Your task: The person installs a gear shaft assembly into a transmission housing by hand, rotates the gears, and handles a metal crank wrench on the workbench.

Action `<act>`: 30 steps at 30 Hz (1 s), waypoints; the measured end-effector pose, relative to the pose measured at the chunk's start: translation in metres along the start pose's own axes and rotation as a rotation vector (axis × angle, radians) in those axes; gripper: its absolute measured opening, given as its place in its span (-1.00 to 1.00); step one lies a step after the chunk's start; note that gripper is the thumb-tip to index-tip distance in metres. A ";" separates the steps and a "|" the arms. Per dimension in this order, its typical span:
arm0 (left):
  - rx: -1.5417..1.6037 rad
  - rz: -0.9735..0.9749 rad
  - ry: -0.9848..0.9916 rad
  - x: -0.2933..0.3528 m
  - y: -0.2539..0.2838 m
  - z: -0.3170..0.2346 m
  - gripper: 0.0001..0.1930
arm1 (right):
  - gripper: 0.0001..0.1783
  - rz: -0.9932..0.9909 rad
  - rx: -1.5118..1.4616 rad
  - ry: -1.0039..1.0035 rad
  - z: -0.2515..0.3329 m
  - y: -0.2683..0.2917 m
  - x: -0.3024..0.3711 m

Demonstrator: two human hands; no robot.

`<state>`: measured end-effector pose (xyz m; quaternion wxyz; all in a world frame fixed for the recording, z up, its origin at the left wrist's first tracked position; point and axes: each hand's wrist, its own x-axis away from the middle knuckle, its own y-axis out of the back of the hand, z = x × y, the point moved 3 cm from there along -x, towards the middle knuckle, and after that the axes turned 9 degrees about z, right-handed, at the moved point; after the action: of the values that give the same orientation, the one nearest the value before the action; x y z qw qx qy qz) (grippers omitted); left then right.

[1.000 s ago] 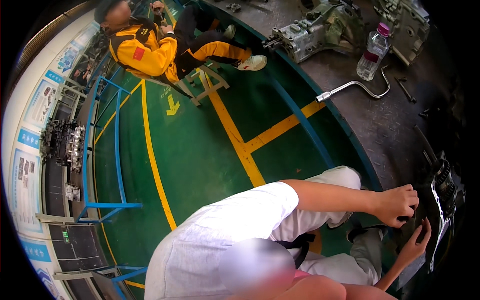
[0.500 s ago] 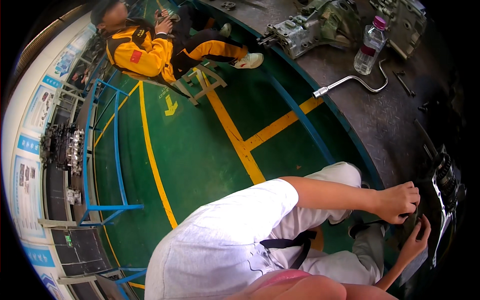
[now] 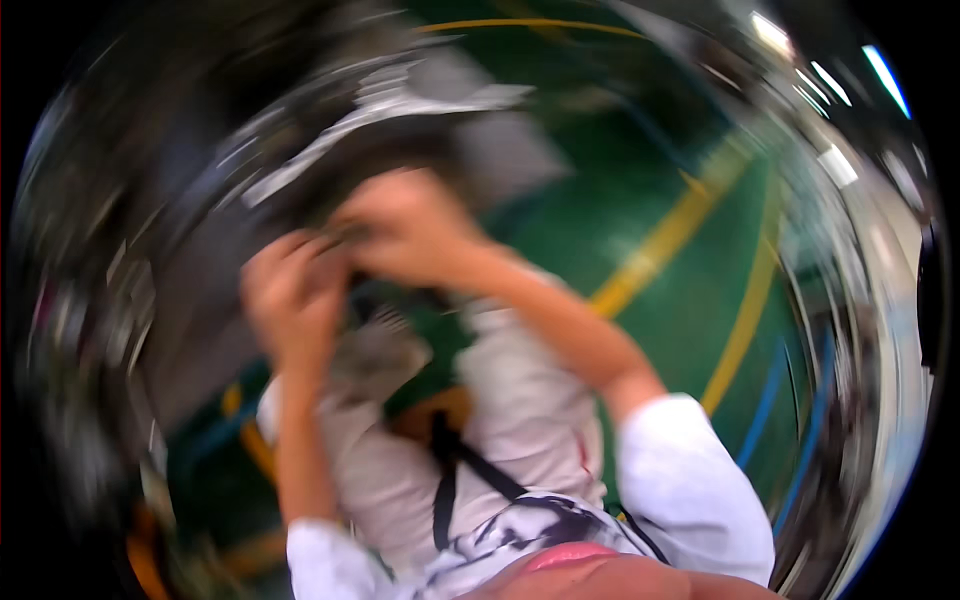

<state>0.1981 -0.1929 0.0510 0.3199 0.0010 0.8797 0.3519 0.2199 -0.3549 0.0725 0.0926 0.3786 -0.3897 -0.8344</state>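
Motion blurs the whole picture. My left hand (image 3: 295, 290) and my right hand (image 3: 405, 225) meet at the fingertips above my lap, left of the middle. The fingers of both are curled and pinched together. Something small and dark seems to sit between them, too smeared to name. Just beyond my hands lies a metal housing part (image 3: 370, 115) with a bright, pale edge, and its far side fades into blur.
A dark grey table top (image 3: 200, 330) stretches along the left, under my left forearm. A flat grey sheet (image 3: 515, 155) juts out beyond my right hand. Green floor (image 3: 600, 200) with yellow lines lies to the right, and blue rails (image 3: 765, 400) stand further right.
My view has swung to the right, bringing both hands from the right edge to left of the middle. The seated person, bottle and cranked wrench have left sight. The hands stay together.
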 end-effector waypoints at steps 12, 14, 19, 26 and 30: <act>-0.160 0.241 -0.115 0.007 -0.015 0.031 -0.83 | -0.92 -0.302 -0.022 -0.089 -0.010 -0.025 0.033; -0.146 0.207 -0.059 0.002 -0.011 0.036 -0.83 | -0.93 -0.307 -0.026 -0.098 -0.013 -0.030 0.031; -0.203 0.280 -0.153 0.000 -0.022 0.047 -0.72 | -0.91 -0.319 0.023 -0.105 -0.019 -0.038 0.037; -0.238 0.336 -0.161 -0.001 -0.020 0.060 -0.85 | -0.91 -0.315 0.020 -0.082 -0.011 -0.035 0.028; -0.256 0.330 -0.185 -0.003 -0.023 0.051 -0.85 | -0.91 -0.312 0.036 -0.082 -0.012 -0.035 0.029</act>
<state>0.2345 -0.1793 0.0101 0.3348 0.1367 0.7828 0.5064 0.2135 -0.3513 0.0264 -0.0610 0.4018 -0.3446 -0.8462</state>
